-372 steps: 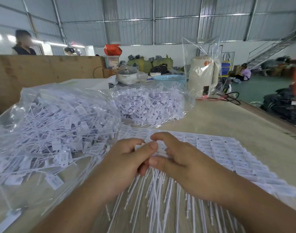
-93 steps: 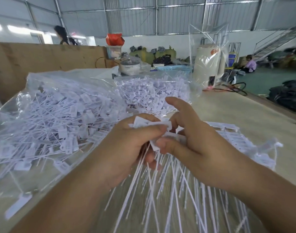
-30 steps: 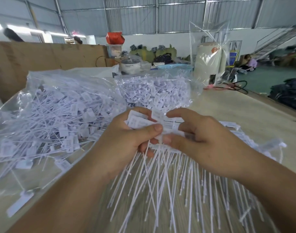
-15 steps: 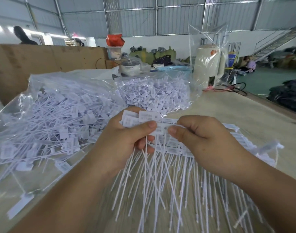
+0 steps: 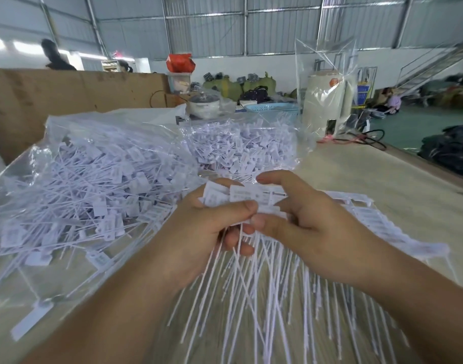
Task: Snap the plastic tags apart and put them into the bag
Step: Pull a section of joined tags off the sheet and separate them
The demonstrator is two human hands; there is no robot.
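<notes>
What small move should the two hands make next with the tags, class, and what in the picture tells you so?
Probably snap off the next tag. The left hand already grips a bunch of loose tags, and the right hand pinches the joined strip right beside it, so a short twist apart seems due. The open bag lies at the left for dropping the bunch later.

Pale wood table (image 5: 369,179) w/ two clear bags (image 5: 75,179) of tags, joined tag strip (image 5: 377,222).
</notes>
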